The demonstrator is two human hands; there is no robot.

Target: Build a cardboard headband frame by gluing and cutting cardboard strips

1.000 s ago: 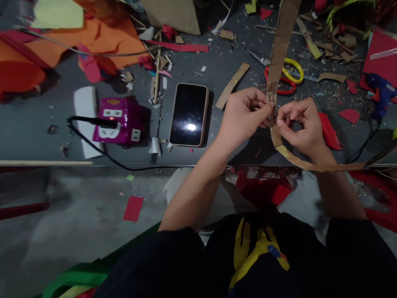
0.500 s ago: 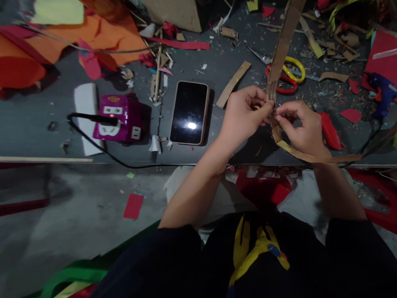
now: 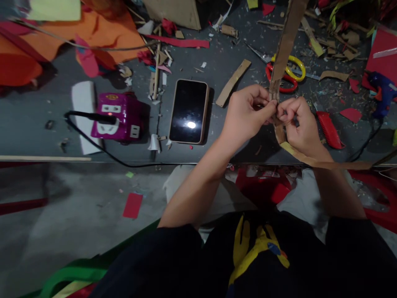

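A long, bent cardboard strip (image 3: 283,49) runs from the top of the view down through both hands, then curves right over my right forearm. My left hand (image 3: 248,109) pinches it between thumb and fingers at a creased section. My right hand (image 3: 299,120) is closed on the same strip just to the right, its fingertips curled in; the exact contact point is partly hidden. Behind the strip lie scissors (image 3: 296,68) with yellow and red handles, partly covered by it. A red-handled cutter (image 3: 330,130) rests beside my right hand.
Left of my hands lie a phone (image 3: 188,111) and a purple power socket block (image 3: 119,118) with a black cable. A short cardboard piece (image 3: 233,82) lies near the phone. A blue glue gun (image 3: 383,93) is at the right. Orange sheets (image 3: 102,37) and scraps litter the table.
My right hand's fingers have curled in more against the strip. The strip and both hands have shifted slightly to the right, and its lower end swings lower at the right.
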